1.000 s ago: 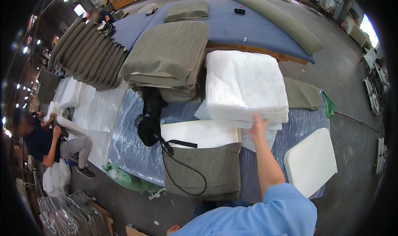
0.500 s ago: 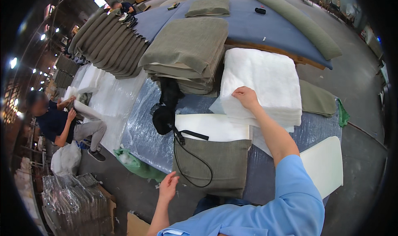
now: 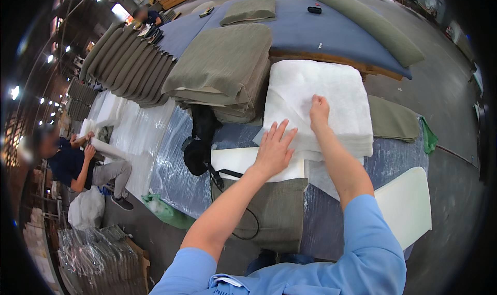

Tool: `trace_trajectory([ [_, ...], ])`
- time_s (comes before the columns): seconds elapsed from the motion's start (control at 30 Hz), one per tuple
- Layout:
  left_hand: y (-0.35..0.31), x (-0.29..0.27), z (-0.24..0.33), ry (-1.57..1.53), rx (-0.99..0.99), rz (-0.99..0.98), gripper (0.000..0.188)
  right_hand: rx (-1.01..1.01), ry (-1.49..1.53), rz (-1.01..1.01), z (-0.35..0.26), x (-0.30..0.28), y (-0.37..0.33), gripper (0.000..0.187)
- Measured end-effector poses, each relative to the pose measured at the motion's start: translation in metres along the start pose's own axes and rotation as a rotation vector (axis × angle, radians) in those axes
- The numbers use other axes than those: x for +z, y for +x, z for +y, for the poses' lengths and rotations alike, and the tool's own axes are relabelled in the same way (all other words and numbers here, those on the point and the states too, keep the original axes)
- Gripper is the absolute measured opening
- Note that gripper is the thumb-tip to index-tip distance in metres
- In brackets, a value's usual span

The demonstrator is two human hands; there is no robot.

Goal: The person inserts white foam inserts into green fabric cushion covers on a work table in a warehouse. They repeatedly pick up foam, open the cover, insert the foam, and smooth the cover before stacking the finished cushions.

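A stack of white wadding sheets [image 3: 339, 85] lies in front of me, right of the middle. My right hand [image 3: 320, 111] is closed on the top sheet, which creases up beside it. My left hand [image 3: 276, 149] is open, fingers spread, at the stack's near left corner; whether it touches the wadding, I cannot tell. Under and below that hand, a white board [image 3: 235, 156] sticks out of a grey-green fabric cover [image 3: 279, 207]. A black pouch-like item [image 3: 196, 157] with a strap and cord lies at the board's left; my left forearm hides part of the cord.
A tall pile of grey-green fabric covers [image 3: 222, 56] stands behind, with a row of stacked cushions [image 3: 129, 67] to its left. At right lie a folded cover [image 3: 393, 120] and a pale panel [image 3: 406, 207]. One person [image 3: 72, 163] sits at left, another works far back.
My left hand has come up from the table's near edge to the stack. My right hand has moved right and back, drawing up the top wadding sheet.
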State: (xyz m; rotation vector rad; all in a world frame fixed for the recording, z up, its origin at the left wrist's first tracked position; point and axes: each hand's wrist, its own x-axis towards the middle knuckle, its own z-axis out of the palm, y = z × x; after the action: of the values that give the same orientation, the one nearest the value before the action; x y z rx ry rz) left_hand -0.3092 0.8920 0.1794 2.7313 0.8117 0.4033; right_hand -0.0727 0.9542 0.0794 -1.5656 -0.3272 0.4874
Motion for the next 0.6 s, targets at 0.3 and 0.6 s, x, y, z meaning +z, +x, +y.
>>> trace_trajectory([
  [0.3, 0.024, 0.035, -0.031, 0.125, -0.257, -0.386, 0.074, -0.277, 0.447, 0.580, -0.145, -0.186, 0.174, 0.015],
  [0.6, -0.137, 0.004, 0.009, -0.459, -0.161, 0.077, 0.042, -0.590, 0.713, 0.636, -0.296, -0.386, 0.076, 0.022],
])
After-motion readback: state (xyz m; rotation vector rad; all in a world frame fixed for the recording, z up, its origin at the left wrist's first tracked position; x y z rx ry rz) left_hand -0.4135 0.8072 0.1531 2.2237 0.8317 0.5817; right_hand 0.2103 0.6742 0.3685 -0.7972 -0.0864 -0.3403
